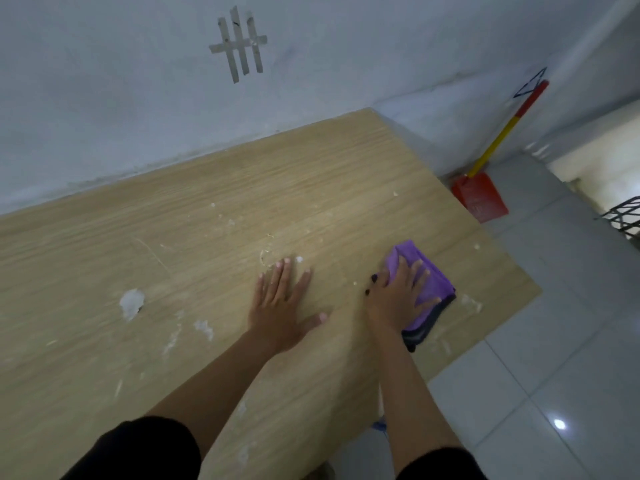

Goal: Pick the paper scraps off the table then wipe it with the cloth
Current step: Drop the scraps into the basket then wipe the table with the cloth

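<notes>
Purple cloth [427, 289] pinned flat under one hand on a light wooden table [173, 230], white paper bits lying about.

Head view: the right hand [398, 301] lies spread with straight fingers on the folded, dark-edged cloth near the table's right edge, pressing rather than gripping it. The left hand [277, 306] rests palm down just beside it, fingers extended, holding nothing. A large paper scrap [131, 303] sits well to the left, with small crumbs [204, 329] nearer. On the tiled floor beyond the table's corner a red dustpan [481, 199] leans at the wall.
</notes>
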Demonstrator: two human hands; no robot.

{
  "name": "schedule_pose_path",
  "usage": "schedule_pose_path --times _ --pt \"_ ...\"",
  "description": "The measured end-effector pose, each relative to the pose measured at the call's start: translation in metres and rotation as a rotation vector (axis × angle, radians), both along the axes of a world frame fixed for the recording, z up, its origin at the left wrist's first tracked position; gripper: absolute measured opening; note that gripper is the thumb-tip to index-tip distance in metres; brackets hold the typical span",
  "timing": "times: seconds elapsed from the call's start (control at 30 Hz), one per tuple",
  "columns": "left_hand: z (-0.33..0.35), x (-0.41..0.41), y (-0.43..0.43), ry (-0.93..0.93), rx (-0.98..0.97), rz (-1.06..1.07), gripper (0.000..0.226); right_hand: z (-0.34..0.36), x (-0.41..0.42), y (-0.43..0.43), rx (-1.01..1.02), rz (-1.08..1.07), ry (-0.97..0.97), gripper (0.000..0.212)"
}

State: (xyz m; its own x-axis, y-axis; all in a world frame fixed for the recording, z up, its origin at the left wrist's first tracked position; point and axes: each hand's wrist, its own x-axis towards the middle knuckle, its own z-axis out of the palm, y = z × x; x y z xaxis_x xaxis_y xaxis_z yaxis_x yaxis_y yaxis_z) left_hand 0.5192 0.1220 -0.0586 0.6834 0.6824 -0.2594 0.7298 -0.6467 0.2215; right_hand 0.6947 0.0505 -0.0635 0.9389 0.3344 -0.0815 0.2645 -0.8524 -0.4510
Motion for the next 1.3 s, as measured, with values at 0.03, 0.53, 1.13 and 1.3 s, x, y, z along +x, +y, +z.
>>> schedule_pose_path --times 0.03,0.53,1.13,1.3 --pt "0.001 -0.004 -0.005 -0.011 -0.002 -0.005 0.099 0.002 -0.002 -0.016 -0.002 -0.061 0.01 0.046" --pt "-0.008 -0.038 -0.044 -0.091 0.051 0.027 0.074 -0.008 -0.075 -0.022 -0.023 0.468 -0.128 0.056" --pt "-0.008 -0.075 -0.076 -0.098 0.071 -0.092 0.067 0.025 -0.065 -0.12 0.154 0.151 -0.231 0.047" --pt "-0.005 -0.088 -0.083 -0.121 0.109 -0.059 0.06 0.021 -0.136 -0.092 0.095 0.59 -0.205 0.052"
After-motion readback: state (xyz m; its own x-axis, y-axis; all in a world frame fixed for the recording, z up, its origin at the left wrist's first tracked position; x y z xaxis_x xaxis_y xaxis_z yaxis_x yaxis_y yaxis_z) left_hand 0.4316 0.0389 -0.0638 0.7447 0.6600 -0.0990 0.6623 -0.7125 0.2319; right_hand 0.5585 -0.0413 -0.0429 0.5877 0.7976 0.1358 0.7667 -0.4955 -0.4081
